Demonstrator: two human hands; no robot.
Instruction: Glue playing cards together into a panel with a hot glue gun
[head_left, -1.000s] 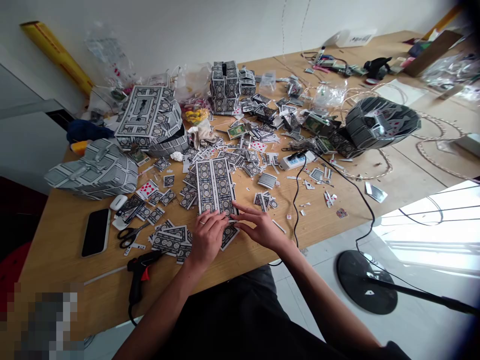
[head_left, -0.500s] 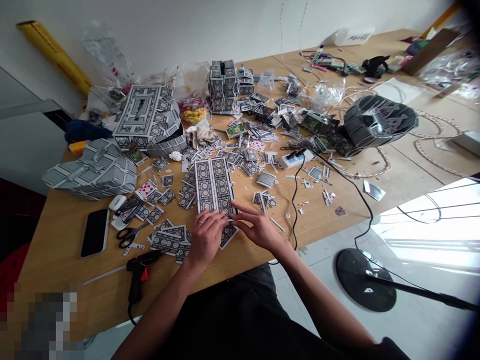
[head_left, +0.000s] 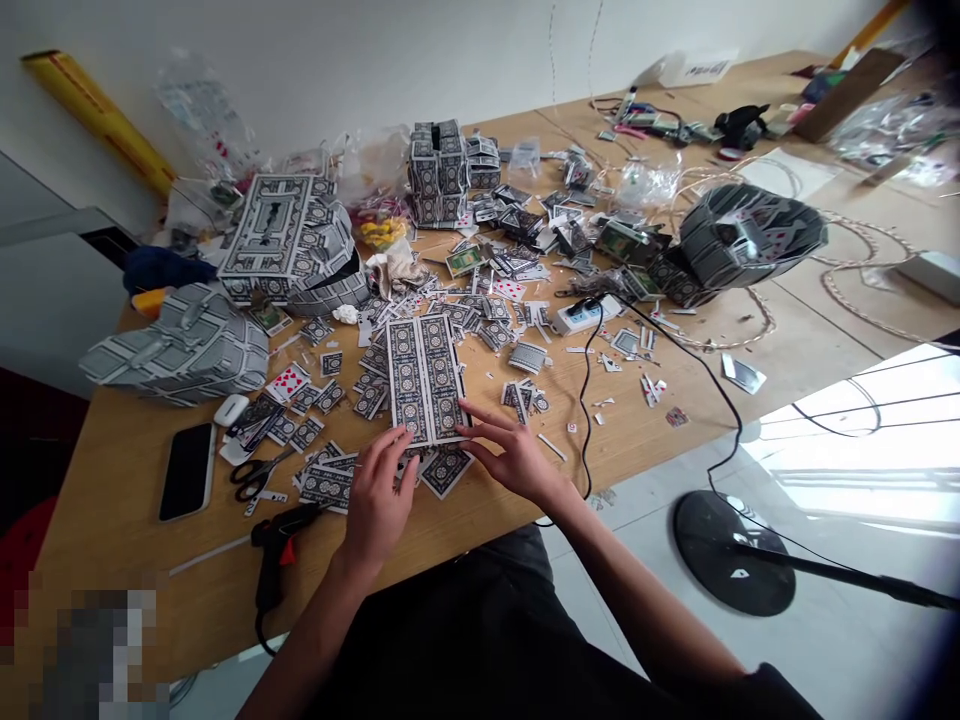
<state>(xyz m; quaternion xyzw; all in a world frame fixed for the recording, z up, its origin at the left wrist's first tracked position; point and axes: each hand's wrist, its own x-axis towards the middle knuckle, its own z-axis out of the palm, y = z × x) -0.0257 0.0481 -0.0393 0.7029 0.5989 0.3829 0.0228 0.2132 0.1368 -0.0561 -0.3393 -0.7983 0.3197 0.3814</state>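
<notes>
In front of me lies a rectangular panel of playing cards (head_left: 424,375), two columns of dark patterned backs joined side by side, with some thickness along its right edge. My left hand (head_left: 381,495) is at its near left corner, fingertips on top and thumb by the front edge. At the near right corner, my right hand (head_left: 514,455) grips the side with fingers and thumb. A loose patterned card (head_left: 446,470) sticks out beneath the near edge. More joined card strips (head_left: 327,485) lie left of my left hand.
Scissors (head_left: 259,475), a phone (head_left: 186,472) and a black glue gun (head_left: 276,550) lie on the left. Card-built pieces, such as a box (head_left: 266,235) and a bowl (head_left: 750,245), stand behind. A power strip (head_left: 589,315) trails black cables on the right. Cut card scraps cover the middle.
My left hand has slid left and toward me, off the middle of the panel's near edge to its left corner, fingers spreading. My right hand stays at the right corner.
</notes>
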